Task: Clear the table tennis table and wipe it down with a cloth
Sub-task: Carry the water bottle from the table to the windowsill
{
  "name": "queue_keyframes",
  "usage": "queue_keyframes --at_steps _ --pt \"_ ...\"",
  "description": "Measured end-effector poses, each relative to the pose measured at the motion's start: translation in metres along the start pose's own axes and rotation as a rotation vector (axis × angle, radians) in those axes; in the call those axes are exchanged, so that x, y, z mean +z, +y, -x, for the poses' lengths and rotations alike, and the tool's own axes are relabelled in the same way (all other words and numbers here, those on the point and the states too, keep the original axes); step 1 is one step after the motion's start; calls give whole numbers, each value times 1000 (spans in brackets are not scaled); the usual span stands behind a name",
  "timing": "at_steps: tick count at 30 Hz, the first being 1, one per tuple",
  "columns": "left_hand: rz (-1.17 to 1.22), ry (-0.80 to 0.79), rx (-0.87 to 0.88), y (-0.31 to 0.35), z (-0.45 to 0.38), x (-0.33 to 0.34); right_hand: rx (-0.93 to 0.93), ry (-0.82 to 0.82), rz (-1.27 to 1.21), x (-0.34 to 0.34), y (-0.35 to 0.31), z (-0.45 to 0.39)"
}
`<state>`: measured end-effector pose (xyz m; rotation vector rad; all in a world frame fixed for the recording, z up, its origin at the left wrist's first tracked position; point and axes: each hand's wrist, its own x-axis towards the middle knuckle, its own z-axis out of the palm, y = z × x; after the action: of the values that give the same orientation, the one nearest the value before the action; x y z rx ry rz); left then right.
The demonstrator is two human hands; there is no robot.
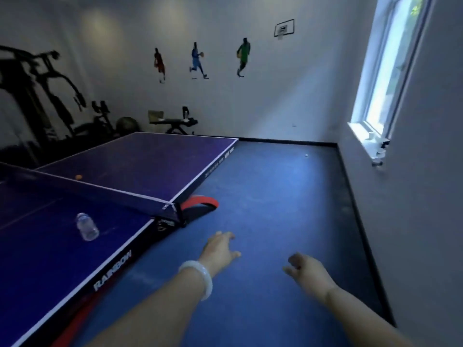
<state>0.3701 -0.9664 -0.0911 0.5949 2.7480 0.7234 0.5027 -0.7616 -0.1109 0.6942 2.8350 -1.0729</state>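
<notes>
Blue table (50,259) bears a lying clear bottle (87,226) and orange ball (79,176) — both hands' fingers (225,237) loose, empty.

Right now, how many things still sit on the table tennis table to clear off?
2. A clear plastic bottle lies on its side on the near half, close to the side edge. An orange ball rests on the far half just behind the net. The table's left part is out of view.

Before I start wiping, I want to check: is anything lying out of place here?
Yes. A clear plastic water bottle lies on its side on the blue table tennis table, and a small orange ball sits beyond the net.
</notes>
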Motion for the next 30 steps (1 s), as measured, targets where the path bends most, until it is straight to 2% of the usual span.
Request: queue_keyframes --at_steps 8,17,23,30 --pt "13 176 -234 -50 -47 -49 -278 -120 76 10 -76 -135" --pt "63 343 -562 -113 -29 -73 -500 -407 85 76 -159 -215" --pt "120 390 -697 -181 -29 -94 -554 -546 106 141 -222 -242" --pt "151 423 -746 -286 -44 -153 -574 -618 163 221 -328 -273"
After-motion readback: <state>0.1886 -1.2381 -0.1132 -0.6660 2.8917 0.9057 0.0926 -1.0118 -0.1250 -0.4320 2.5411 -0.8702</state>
